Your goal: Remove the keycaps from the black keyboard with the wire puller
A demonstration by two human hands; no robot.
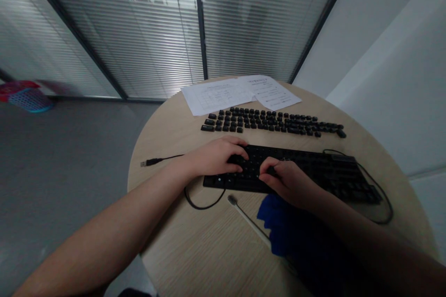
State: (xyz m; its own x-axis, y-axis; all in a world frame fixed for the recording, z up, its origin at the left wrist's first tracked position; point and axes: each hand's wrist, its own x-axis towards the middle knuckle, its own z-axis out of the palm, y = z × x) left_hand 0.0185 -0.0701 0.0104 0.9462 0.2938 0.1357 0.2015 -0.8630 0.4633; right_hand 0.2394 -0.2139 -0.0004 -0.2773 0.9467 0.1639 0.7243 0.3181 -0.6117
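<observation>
the keyboard (320, 167) spans the table's (195, 246) middle, nearing its right edge. the left hand (219, 155) rests on it, fingers half-spread, grasping nothing; the right hand (289, 181) curls, contents hidden. probably light, stiff; best held by its short ends.

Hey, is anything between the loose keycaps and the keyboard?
No object visibly stands between the loose keycaps and the keyboard. Your left hand, though, covers part of its left end, and your right hand part of its middle.
</observation>
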